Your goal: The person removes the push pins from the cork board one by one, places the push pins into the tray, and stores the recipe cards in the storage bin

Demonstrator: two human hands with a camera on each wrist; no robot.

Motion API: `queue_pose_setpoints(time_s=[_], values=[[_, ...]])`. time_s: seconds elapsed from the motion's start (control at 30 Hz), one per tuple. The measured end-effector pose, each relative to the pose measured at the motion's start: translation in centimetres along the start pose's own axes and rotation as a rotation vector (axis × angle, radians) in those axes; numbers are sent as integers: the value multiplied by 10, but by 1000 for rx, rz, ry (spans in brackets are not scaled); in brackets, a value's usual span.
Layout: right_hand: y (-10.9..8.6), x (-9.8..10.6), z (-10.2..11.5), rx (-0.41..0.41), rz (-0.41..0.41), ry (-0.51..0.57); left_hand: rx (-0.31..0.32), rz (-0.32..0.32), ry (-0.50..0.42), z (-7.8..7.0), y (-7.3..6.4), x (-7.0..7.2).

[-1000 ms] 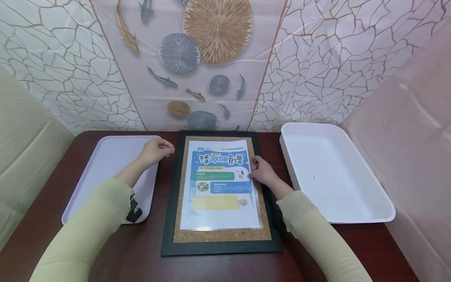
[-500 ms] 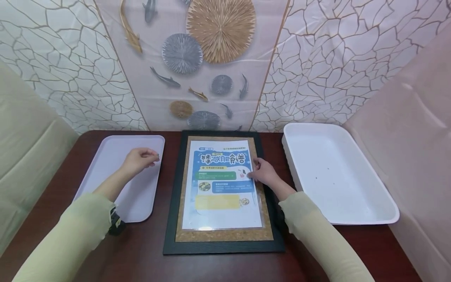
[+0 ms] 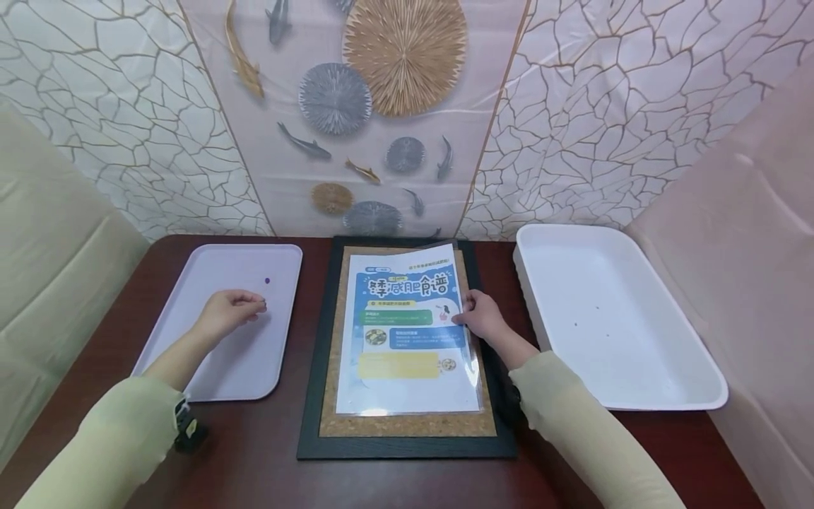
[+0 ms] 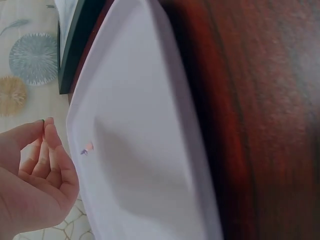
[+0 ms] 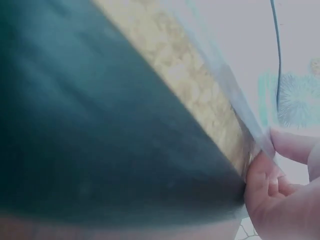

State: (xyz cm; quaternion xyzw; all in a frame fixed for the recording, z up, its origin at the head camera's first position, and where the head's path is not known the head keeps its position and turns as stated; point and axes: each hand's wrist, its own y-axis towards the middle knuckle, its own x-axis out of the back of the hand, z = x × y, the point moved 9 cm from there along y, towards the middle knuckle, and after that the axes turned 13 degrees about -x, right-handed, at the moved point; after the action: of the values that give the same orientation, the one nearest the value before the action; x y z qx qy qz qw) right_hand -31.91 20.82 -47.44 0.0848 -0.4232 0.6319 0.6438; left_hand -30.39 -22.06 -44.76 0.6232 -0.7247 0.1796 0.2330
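Observation:
A laminated sheet [image 3: 407, 396] with blue print and Chinese lettering lies on a black-framed cork board [image 3: 407, 427]. My right hand [image 3: 488, 318] pinches the sheet's right edge between thumb and fingers, and that edge is raised off the cork. In the right wrist view the clear film [image 5: 245, 105] bends up at the fingertips. Over the lilac tray [image 3: 254, 375], my left hand [image 3: 222, 314] pinches a tiny dark thing [image 4: 43, 121], too small to name, between thumb and forefinger. A small purple thing [image 3: 267, 281], pin-like, lies on the tray just beyond the left fingertips.
A deep white tub [image 3: 610, 311] stands on the right, with small dark specks on its bottom. The dark red wooden table [image 3: 267, 452] carries everything. Patterned wall cloth [image 3: 400, 184] rises right behind the board.
My left hand has moved left and toward me over the lilac tray, uncovering the purple thing. The right hand has lifted the sheet's right edge, and its top right corner now stands up.

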Motion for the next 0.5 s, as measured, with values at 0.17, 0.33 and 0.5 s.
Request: queue_pose_setpoints(time_s=[0.17, 0.33, 0.5], values=[[-7, -1, -2, 39, 18, 98, 19, -5, -8, 6, -6, 2], [-13, 4, -5, 8, 51, 263, 31, -9, -21, 10, -8, 2], [-18, 21, -9, -49, 47, 379, 36, -8, -20, 10, -10, 1]])
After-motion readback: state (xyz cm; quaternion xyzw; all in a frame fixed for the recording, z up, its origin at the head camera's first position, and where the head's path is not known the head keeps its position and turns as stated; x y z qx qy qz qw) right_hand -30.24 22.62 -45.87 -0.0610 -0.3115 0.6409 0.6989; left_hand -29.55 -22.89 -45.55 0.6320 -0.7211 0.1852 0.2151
